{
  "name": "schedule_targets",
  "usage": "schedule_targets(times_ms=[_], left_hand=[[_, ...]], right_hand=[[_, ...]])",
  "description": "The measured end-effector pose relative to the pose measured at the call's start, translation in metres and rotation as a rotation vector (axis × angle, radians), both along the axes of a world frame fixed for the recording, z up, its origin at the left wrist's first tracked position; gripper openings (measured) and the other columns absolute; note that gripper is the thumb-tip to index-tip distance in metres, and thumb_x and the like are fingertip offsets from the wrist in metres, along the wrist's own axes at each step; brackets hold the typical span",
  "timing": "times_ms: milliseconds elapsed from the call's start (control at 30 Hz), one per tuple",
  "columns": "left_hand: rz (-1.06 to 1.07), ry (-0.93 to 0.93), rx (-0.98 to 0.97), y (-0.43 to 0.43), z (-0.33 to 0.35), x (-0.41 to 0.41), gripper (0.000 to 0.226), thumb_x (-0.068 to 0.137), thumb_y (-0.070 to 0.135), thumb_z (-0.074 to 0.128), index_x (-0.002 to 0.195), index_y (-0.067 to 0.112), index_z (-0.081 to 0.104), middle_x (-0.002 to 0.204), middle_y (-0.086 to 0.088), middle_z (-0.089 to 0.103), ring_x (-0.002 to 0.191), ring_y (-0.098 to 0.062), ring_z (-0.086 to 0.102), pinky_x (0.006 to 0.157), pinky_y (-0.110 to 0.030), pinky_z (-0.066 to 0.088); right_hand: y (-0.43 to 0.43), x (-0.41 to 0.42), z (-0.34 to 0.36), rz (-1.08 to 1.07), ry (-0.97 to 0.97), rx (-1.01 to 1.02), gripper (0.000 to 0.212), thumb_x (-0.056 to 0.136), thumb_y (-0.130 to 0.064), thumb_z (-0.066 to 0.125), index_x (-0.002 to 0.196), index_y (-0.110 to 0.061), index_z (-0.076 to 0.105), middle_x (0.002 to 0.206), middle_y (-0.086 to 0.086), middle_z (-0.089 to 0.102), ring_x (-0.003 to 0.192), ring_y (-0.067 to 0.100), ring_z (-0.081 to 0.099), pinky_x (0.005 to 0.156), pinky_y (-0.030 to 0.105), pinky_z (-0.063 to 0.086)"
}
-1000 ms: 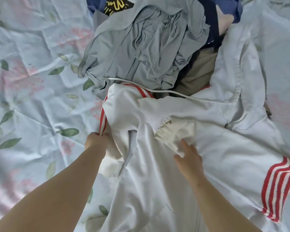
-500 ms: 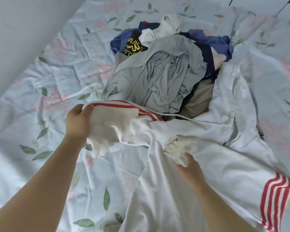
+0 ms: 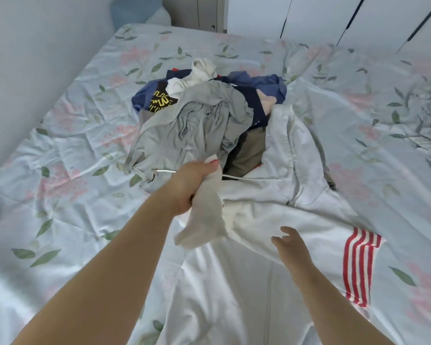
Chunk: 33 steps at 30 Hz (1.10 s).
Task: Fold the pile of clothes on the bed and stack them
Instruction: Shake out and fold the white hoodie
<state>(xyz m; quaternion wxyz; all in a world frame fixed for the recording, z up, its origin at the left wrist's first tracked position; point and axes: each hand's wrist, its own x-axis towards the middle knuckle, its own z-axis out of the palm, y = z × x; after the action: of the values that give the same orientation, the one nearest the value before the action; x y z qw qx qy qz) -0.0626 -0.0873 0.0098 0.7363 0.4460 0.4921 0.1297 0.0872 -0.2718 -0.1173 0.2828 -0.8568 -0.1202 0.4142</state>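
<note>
A white hooded jacket (image 3: 296, 212) with red stripes on its sleeves lies spread over the near part of the bed. My left hand (image 3: 189, 185) grips one bunched sleeve of it (image 3: 204, 220), lifted above the jacket's body, the cuff hanging down. My right hand (image 3: 288, 242) hovers just over the jacket's front with fingers spread and relaxed, holding nothing. Behind lies the pile of clothes (image 3: 199, 120): a grey garment on top, blue, navy, white and olive pieces under it.
The bed (image 3: 67, 170) has a pale blue floral sheet. A wall runs along the left side. A pillow (image 3: 135, 11) and cupboard doors (image 3: 334, 18) stand at the far end. Rumpled bedding (image 3: 423, 120) lies at the right.
My left hand has carried the sleeve from the left up and across toward the jacket's middle. My right hand has let go of the ribbed cuff and lifted off. The view has tilted up.
</note>
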Motion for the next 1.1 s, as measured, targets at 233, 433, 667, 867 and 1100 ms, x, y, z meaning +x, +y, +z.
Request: schedule_targets(times_ms=[233, 433, 667, 867, 1100], left_hand=[[-0.42, -0.032, -0.095, -0.135, -0.034, 0.153, 0.006, 0.095, 0.015, 0.051, 0.095, 0.02, 0.055, 0.079, -0.002, 0.055, 0.073, -0.017, 0.053, 0.06, -0.023, 0.048], [-0.596, 0.309, -0.106, -0.186, -0.094, 0.162, 0.036, 0.097, 0.022, 0.048, 0.133, 0.02, 0.045, 0.111, -0.001, 0.052, 0.1, -0.017, 0.051, 0.087, -0.032, 0.043], [-0.08, 0.625, 0.18, -0.144, -0.16, 0.104, 0.023, 0.091, 0.007, 0.042, 0.105, 0.015, 0.059, 0.095, -0.009, 0.063, 0.083, -0.027, 0.062, 0.071, -0.033, 0.048], [-0.082, 1.067, 0.647, -0.088, -0.18, 0.083, 0.051, 0.088, 0.039, 0.057, 0.133, 0.019, 0.042, 0.132, -0.018, 0.042, 0.122, -0.038, 0.037, 0.101, -0.047, 0.031], [-0.277, 1.205, 0.505, -0.021, -0.182, 0.101, 0.037, 0.087, 0.028, 0.05, 0.118, 0.007, 0.056, 0.116, -0.019, 0.056, 0.113, -0.037, 0.049, 0.097, -0.045, 0.036]], right_hand=[[-0.114, 0.074, -0.002, -0.571, 0.086, 0.103, 0.012, 0.096, -0.009, 0.044, 0.096, -0.007, 0.055, 0.08, 0.008, 0.053, 0.062, 0.019, 0.049, 0.054, 0.025, 0.043], [-0.164, 0.105, -0.026, -0.7, 0.08, 0.111, 0.016, 0.099, -0.016, 0.041, 0.103, -0.01, 0.055, 0.09, 0.009, 0.057, 0.073, 0.02, 0.052, 0.068, 0.032, 0.043], [-0.149, 0.108, -0.063, -0.312, -0.096, -0.018, 0.046, 0.086, -0.011, 0.055, 0.131, -0.019, 0.049, 0.122, 0.008, 0.053, 0.094, 0.026, 0.058, 0.078, 0.041, 0.053], [-0.136, 0.121, -0.08, -0.15, -0.073, -0.136, 0.041, 0.086, -0.009, 0.055, 0.126, -0.016, 0.052, 0.113, 0.005, 0.057, 0.097, 0.027, 0.054, 0.079, 0.034, 0.048], [-0.148, 0.149, -0.057, -0.381, -0.404, -0.004, 0.011, 0.083, -0.013, 0.052, 0.076, -0.021, 0.05, 0.077, 0.002, 0.056, 0.076, 0.026, 0.054, 0.06, 0.033, 0.037]])
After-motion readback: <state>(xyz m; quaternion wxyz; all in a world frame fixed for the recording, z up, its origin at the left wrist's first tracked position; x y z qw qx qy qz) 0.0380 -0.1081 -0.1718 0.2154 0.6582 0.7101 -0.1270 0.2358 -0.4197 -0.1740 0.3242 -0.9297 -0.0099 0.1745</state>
